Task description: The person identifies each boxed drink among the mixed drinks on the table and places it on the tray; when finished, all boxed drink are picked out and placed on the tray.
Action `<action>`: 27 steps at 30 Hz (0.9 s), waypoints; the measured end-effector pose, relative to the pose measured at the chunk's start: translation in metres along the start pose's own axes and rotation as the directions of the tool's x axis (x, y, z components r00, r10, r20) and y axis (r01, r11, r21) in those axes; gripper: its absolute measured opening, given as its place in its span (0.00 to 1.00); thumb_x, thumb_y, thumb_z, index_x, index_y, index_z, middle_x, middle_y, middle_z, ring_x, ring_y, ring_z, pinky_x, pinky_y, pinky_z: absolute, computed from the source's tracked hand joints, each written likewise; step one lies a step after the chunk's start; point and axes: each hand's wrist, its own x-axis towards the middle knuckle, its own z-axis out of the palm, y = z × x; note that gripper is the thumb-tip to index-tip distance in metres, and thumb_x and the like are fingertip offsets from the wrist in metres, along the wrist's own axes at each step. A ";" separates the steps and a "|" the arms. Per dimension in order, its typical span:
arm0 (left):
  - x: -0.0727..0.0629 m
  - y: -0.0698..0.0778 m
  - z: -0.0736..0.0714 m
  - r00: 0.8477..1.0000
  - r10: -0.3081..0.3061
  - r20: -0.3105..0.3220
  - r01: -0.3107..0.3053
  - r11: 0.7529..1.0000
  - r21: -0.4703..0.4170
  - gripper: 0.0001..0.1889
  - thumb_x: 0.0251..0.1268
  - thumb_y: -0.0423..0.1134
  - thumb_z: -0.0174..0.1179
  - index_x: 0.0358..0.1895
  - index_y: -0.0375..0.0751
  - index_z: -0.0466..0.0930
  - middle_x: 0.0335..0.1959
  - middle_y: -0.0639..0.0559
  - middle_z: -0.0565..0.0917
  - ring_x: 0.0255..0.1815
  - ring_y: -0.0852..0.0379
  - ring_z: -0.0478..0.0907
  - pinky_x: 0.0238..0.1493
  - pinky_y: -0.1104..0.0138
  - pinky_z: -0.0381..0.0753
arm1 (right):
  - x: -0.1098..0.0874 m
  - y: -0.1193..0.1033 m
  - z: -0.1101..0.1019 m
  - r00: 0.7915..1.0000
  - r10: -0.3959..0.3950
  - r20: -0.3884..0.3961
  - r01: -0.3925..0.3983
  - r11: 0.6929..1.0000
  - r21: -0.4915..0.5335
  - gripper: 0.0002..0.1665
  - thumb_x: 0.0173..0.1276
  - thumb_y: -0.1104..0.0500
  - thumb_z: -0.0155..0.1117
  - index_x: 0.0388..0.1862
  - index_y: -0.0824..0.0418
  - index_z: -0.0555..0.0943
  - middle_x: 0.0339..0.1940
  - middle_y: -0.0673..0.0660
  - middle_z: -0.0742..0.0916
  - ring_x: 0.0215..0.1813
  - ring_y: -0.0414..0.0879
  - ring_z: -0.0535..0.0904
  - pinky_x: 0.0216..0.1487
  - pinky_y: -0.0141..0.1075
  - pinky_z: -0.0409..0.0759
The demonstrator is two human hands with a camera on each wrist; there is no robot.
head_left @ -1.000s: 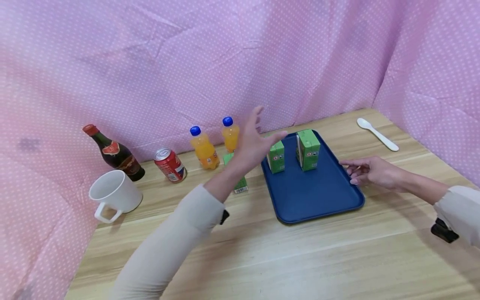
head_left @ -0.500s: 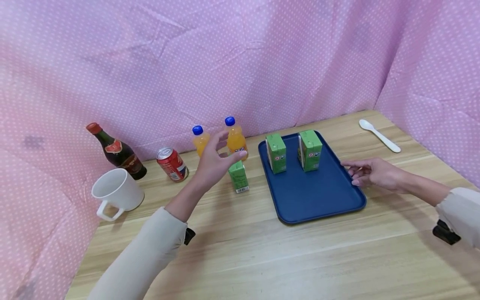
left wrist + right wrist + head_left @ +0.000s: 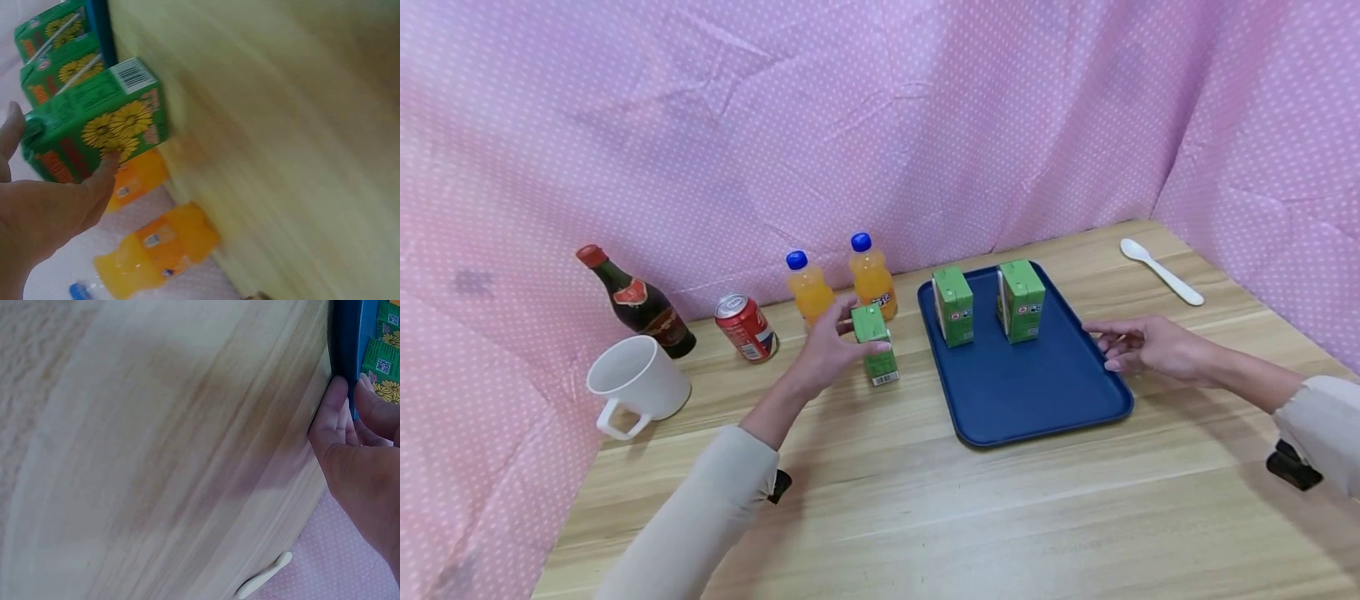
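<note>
My left hand is spread around a small green drink carton standing on the table. In the head view its thumb crosses in front of the carton. In the left wrist view, a fingertip overlaps the carton's flower-printed side, and another digit stands off near the top end. My right hand pinches the right rim of a blue tray, thumb and finger on either side of it in the right wrist view. Two more green cartons, one at left and one at right, stand at the tray's far end.
Two orange soda bottles with blue caps stand behind the left hand. Further left are a red can, a dark bottle and a white mug. A white spoon lies at the right. Pink dotted cloth hangs behind.
My left hand has moved left from beside the tray, then come down around the loose green carton. My right hand has stayed at the tray rim.
</note>
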 end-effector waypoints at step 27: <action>-0.004 -0.001 0.010 0.999 0.010 -0.038 -0.010 1.000 -0.010 0.34 0.49 0.43 0.75 0.61 0.52 0.71 0.55 0.54 0.76 0.61 0.51 0.70 0.65 0.54 0.69 | -0.002 -0.003 -0.002 1.000 0.009 0.000 -0.009 0.999 -0.036 0.41 0.58 0.72 0.67 0.69 0.76 0.61 0.46 0.64 0.79 0.43 0.42 0.77 0.41 0.31 0.82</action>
